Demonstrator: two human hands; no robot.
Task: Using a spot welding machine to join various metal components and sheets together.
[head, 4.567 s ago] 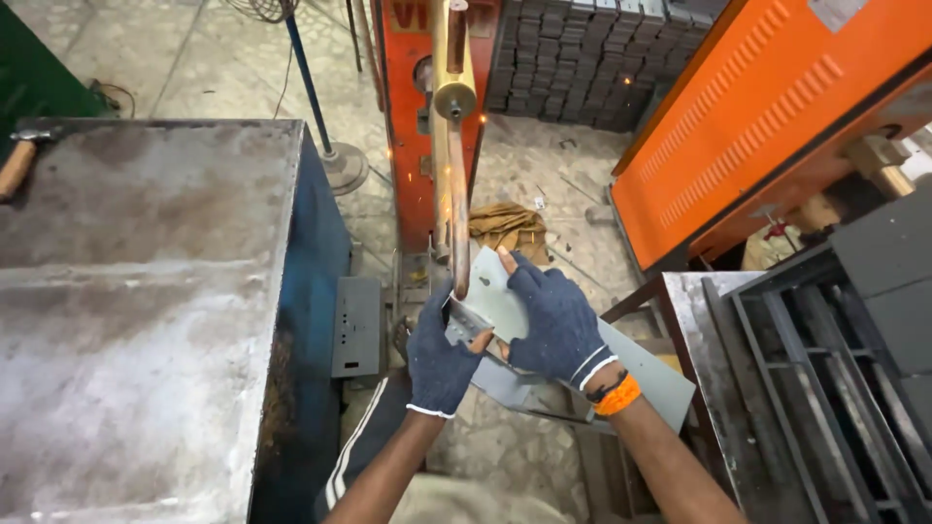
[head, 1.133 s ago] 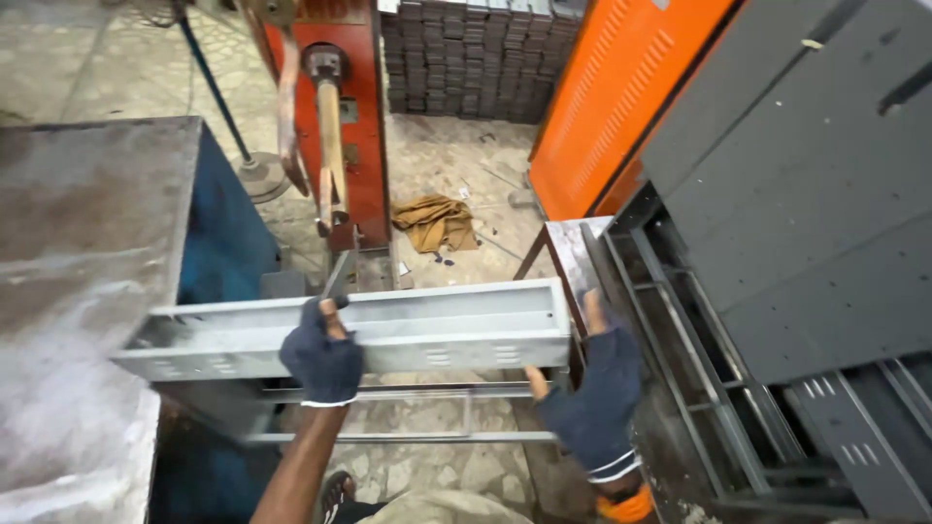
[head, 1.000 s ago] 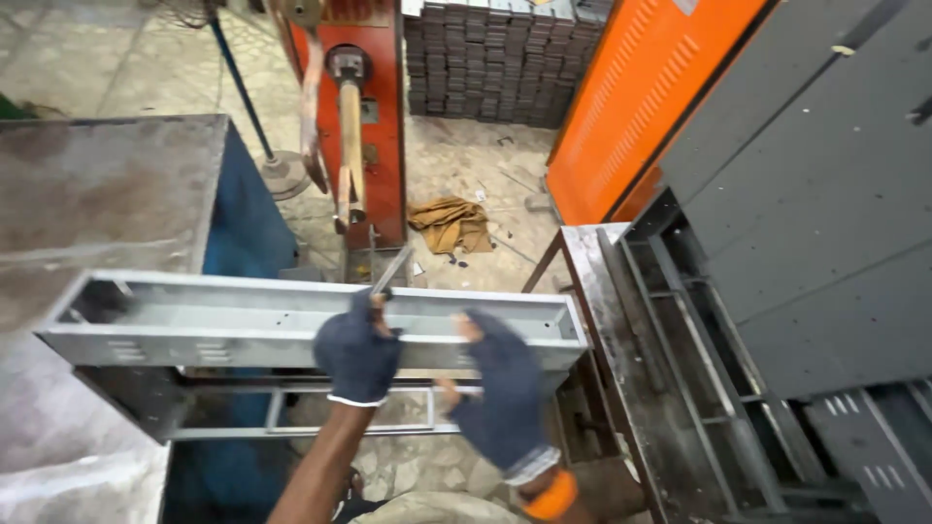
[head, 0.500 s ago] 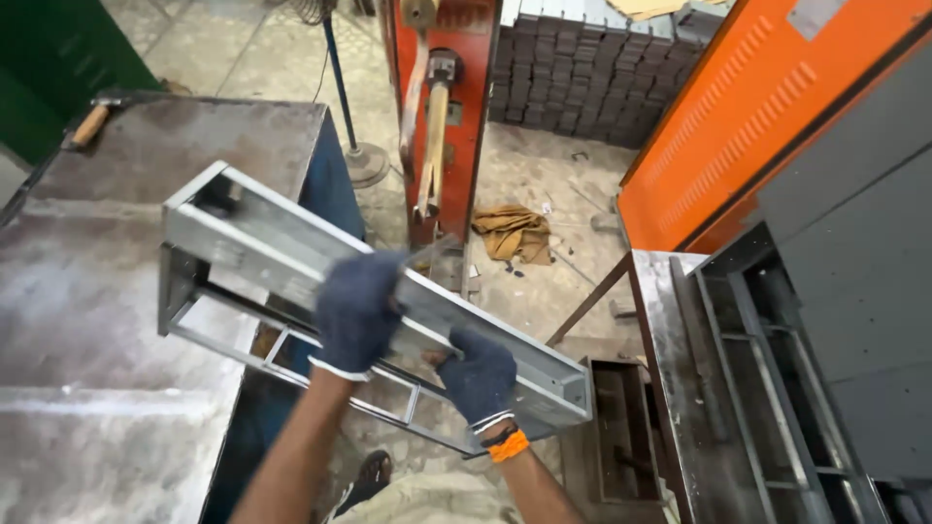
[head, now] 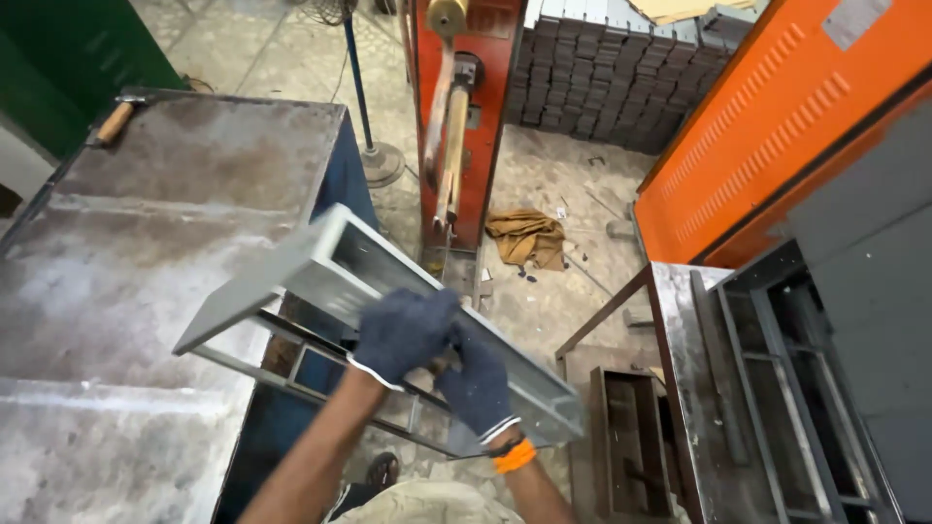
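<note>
Both of my hands, in dark blue knit gloves, grip a long grey sheet-metal channel frame [head: 320, 264] near its middle. My left hand [head: 403, 330] is clasped over the upper edge. Just below and to the right of it, my right hand [head: 476, 386], with an orange wristband, holds the same edge. The frame is tilted, its left end over the edge of the steel-topped blue table [head: 146, 243] and its right end lower, above the floor.
A hammer [head: 115, 118] lies at the table's far corner. Ahead stand a red machine [head: 466, 97] and a stack of dark blocks [head: 602, 78]. An orange cabinet [head: 777, 116] and grey metal frames [head: 777, 388] fill the right side. A brown rag [head: 524, 233] lies on the floor.
The frame was picked up from the right and has swung left, from level to tilted, with its left end now over the table. My hands have come closer together.
</note>
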